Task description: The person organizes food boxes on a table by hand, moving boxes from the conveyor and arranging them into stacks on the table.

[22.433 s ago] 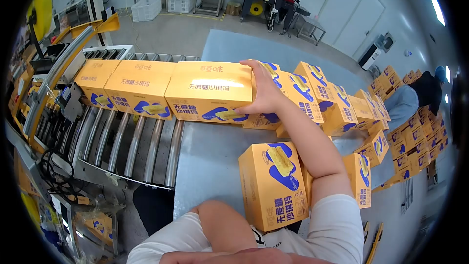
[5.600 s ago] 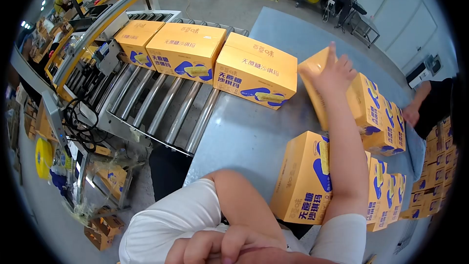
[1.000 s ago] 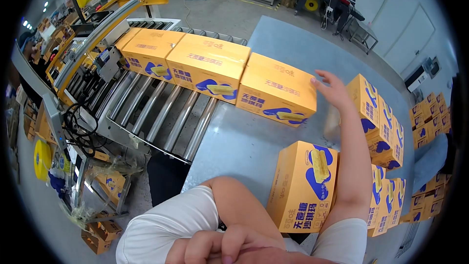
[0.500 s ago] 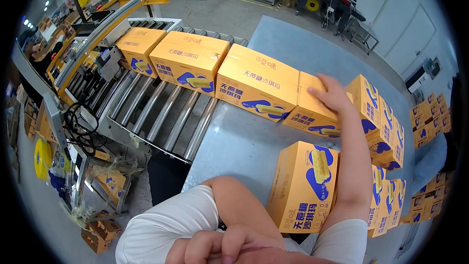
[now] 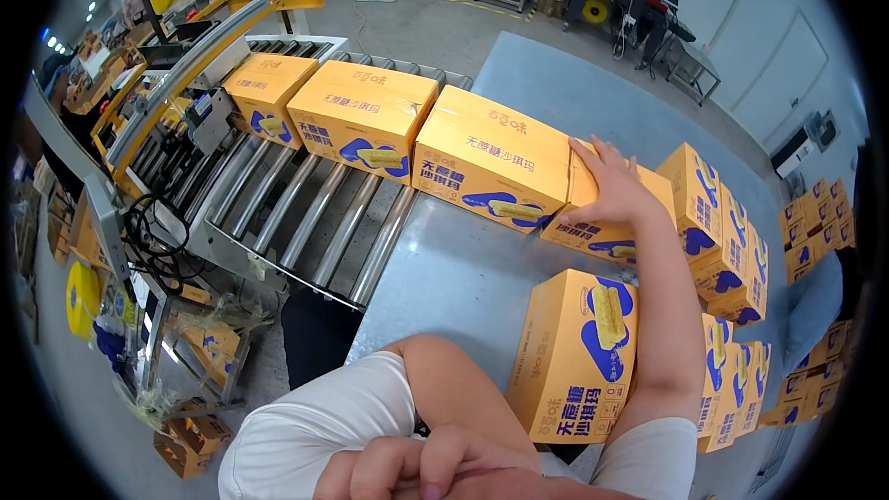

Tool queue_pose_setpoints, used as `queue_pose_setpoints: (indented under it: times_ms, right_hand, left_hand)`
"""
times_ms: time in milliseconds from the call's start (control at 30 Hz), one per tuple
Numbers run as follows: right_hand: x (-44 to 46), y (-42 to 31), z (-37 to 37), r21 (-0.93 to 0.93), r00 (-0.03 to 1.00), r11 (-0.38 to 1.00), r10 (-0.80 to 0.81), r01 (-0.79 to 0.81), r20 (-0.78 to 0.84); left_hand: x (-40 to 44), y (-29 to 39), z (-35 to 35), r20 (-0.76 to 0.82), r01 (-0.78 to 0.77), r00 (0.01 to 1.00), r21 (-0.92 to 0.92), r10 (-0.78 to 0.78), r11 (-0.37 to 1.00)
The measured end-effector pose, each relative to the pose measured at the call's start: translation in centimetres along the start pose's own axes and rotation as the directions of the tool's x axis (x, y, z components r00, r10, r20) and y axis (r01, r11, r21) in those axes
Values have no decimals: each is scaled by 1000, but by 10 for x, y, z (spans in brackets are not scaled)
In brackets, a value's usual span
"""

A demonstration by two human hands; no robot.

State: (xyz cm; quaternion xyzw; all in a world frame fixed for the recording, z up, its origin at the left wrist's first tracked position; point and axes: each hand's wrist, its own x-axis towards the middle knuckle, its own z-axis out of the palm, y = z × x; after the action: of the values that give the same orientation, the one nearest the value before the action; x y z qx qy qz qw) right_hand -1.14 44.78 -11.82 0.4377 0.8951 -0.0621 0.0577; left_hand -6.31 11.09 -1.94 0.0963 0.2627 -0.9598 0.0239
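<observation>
Carton [image 5: 597, 241] – right hand [image 5: 609, 187] spread at edge | table [image 5: 583, 83] – far edge apart

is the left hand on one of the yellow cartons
No, the left hand is curled near the body, while the right hand touches a yellow carton.

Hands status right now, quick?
Left hand: fingers curled at the bottom edge of the view; whether it holds anything can't be told.
Right hand: open, fingers spread over a yellow box, not closed around it.
</observation>
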Motion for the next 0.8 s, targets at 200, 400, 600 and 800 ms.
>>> queue_pose_setpoints:
  times_ms: [200, 400, 600, 800]
  right_hand:
    - [-1, 1, 1, 5, 1000, 1000, -13, 13, -16]
    - [-1, 1, 1, 12, 999, 1000, -22, 22, -35]
    - [-1, 3, 1, 24, 996, 999, -44, 46, -80]
    - [3, 9, 7, 20, 982, 997, -76, 81, -175]
  left_hand:
    - [-2, 0, -1, 8, 2, 1000, 34, -2, 999]
    - [-5, 1, -2, 13, 7, 1000, 57, -8, 998]
    - [-7, 0, -2, 16, 2, 1000, 73, -3, 997]
    - [-6, -1, -1, 10, -7, 1000, 77, 6, 997]
